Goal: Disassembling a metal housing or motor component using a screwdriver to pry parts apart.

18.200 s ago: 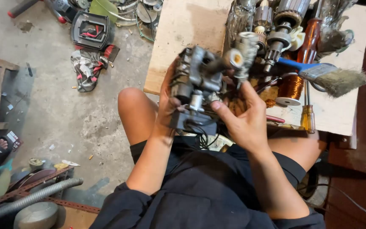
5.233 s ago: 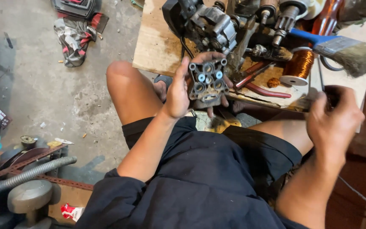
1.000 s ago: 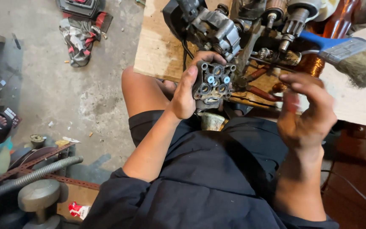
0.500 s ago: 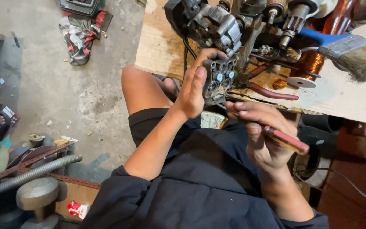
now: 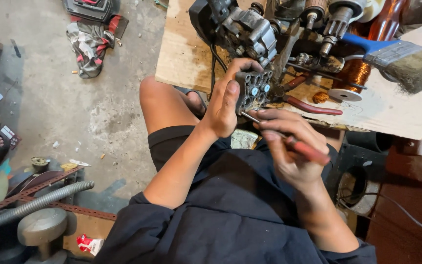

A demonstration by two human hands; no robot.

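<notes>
gripping a dark connector block point(image 5: 253, 91) above the lap, the left hand point(image 5: 225, 105) holds it near the table point(image 5: 186, 54) edge; the right hand point(image 5: 289, 146) is closed around a red-handled screwdriver point(image 5: 294, 144), tip touching the block.

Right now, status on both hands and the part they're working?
Left hand grips grey block. Right hand holds red-handled screwdriver, tip at block. Pliers and brush lie on board behind, apart.

A dark grey block point(image 5: 253, 90) with round ports, some blue, stands upright, a red-handled screwdriver point(image 5: 289, 140) touching it.
</notes>
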